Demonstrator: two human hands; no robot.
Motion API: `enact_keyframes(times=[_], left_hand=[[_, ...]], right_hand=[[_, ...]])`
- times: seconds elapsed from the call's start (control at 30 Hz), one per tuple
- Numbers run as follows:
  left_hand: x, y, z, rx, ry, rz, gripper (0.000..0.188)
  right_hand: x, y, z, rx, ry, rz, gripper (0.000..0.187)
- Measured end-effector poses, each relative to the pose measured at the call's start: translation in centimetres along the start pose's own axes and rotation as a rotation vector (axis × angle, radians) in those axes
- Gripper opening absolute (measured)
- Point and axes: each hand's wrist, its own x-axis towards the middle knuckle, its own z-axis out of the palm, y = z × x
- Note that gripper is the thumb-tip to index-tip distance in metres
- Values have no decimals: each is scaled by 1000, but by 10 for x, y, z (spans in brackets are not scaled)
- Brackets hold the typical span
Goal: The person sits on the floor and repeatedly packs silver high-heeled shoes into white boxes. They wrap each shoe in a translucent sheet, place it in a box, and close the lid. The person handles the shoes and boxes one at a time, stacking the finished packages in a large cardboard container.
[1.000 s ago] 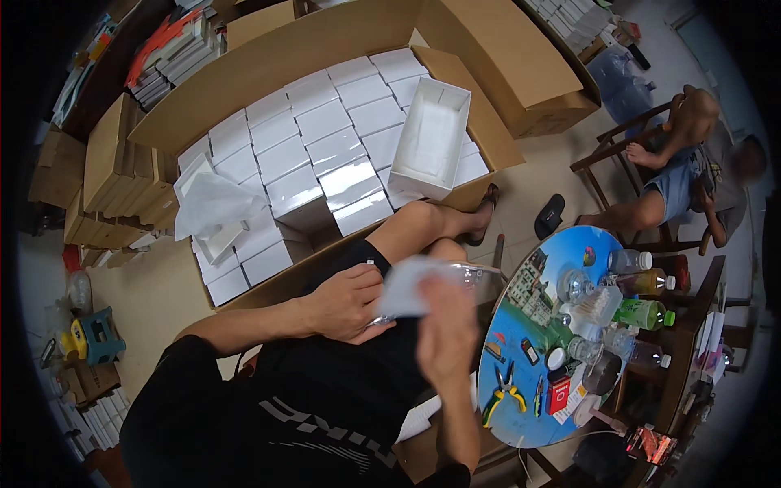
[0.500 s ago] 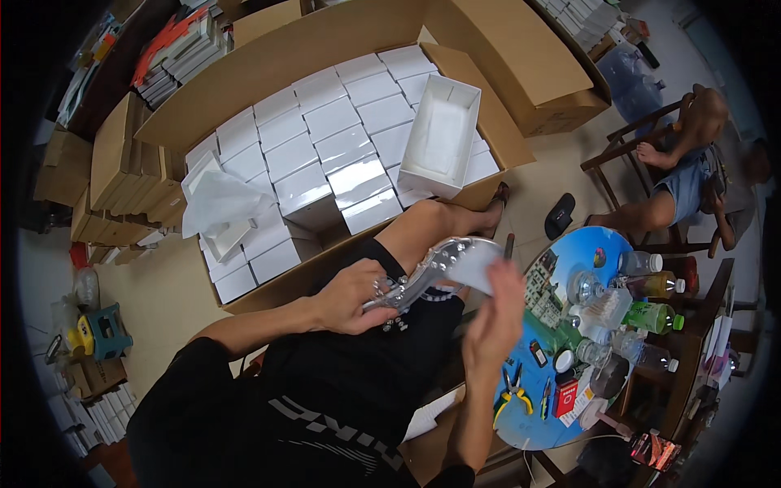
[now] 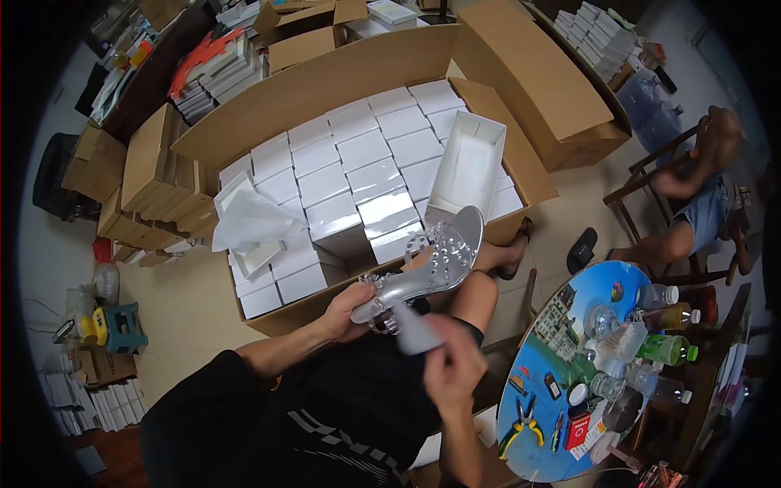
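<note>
My left hand [image 3: 348,309] is closed around the heel end of a silver sandal [image 3: 423,281] with clear straps and shiny round studs. The sandal's toe points up and to the right, above my lap. Pinched in my right hand [image 3: 457,364], blurred by motion, is a white cloth [image 3: 416,332]; it could be paper. It hangs just below the sandal's sole, and whether the two touch is hard to see.
A big carton [image 3: 325,69] of white shoeboxes stands ahead, an open box [image 3: 465,167] and tissue paper [image 3: 256,224] on top. At right, a blue round table [image 3: 521,398] holds bottles and pliers [image 3: 521,427]. Someone sits beyond it, legs [image 3: 691,220] bare.
The sandal has turned so its toe points higher. My right hand and the white cloth have moved from the toe down and left toward the heel. The whole view has shifted slightly.
</note>
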Motion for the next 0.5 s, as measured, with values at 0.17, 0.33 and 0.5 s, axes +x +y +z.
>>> enact_keyframes(times=[0.17,0.33,0.5], left_hand=[[-6,2,0,57,-61,50,56],[-8,9,-2,846,75,3,26],[0,-10,21,1368,-102,546,17]], right_hand=[[34,55,-12,-145,466,407,7],[16,31,-9,32,303,137,20],[16,27,22,-488,59,22,32]])
